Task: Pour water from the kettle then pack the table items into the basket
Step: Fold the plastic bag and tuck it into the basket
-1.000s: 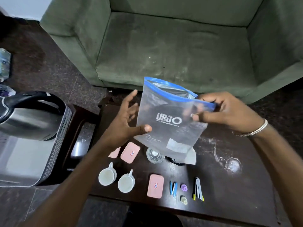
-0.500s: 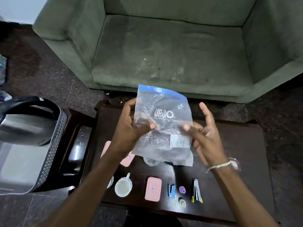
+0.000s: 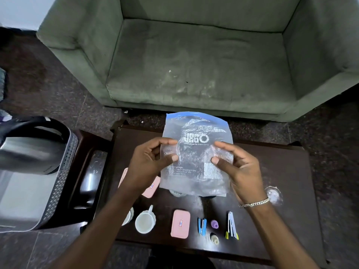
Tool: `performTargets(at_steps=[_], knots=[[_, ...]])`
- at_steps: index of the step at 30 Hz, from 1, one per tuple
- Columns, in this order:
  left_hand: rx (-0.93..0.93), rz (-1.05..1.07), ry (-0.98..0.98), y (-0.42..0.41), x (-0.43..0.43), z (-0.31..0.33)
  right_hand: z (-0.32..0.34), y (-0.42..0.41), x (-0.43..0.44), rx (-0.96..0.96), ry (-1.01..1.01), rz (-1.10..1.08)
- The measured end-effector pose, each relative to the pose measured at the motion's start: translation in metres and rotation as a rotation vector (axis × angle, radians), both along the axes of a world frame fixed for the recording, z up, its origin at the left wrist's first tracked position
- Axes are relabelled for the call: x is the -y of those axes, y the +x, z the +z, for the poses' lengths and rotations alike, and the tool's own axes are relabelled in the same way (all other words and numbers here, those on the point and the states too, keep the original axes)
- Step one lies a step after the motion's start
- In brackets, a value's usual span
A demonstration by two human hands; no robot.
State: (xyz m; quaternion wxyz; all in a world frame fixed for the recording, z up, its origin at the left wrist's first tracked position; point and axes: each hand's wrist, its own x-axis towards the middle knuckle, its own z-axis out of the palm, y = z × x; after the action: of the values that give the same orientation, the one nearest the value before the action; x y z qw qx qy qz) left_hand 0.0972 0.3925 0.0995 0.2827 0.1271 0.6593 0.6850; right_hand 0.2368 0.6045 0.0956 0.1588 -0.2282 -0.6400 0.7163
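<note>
Table items (image 3: 180,223) are lying in a row along the near edge of the dark table (image 3: 291,210): white cup (image 3: 144,222), pink case, blue stapler (image 3: 202,226), purple cap (image 3: 214,224), nail clipper (image 3: 231,227). Above them, left hand (image 3: 149,166) and right hand (image 3: 239,169) are both pinching a clear zip bag (image 3: 196,152), thumb and fingers closing on its side edges, blue seal pointing up. Kettle (image 3: 29,148) is sitting in the perforated basket (image 3: 64,171) at far left. Green sofa (image 3: 194,65) is standing beyond
</note>
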Motion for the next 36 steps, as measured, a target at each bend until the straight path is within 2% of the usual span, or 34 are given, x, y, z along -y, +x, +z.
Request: performTargets(at_steps=[2, 6, 13, 21, 27, 31, 36], knots=[[-0.01, 0.001, 0.007, 0.004, -0.001, 0.0, -0.001, 0.001, 0.003, -0.005, 0.021, -0.018], [-0.053, -0.154, -0.03, 0.013, -0.002, 0.004, -0.001, 0.002, 0.007, -0.01, 0.073, -0.051], [-0.135, -0.303, -0.124, 0.009, 0.0, 0.011, 0.003, 0.01, 0.001, 0.001, 0.134, 0.155], [-0.201, -0.375, -0.168, 0.006, 0.006, 0.005, 0.004, 0.017, -0.006, 0.042, 0.119, 0.196], [-0.101, -0.253, -0.036, 0.008, 0.008, -0.004, 0.003, 0.019, -0.004, 0.061, 0.055, 0.148], [-0.126, -0.069, -0.043, 0.008, 0.006, -0.009, 0.0, 0.018, -0.005, 0.067, 0.036, 0.109], [-0.111, 0.012, -0.038, 0.01, 0.005, -0.011, -0.005, 0.014, -0.003, 0.077, 0.056, -0.008]])
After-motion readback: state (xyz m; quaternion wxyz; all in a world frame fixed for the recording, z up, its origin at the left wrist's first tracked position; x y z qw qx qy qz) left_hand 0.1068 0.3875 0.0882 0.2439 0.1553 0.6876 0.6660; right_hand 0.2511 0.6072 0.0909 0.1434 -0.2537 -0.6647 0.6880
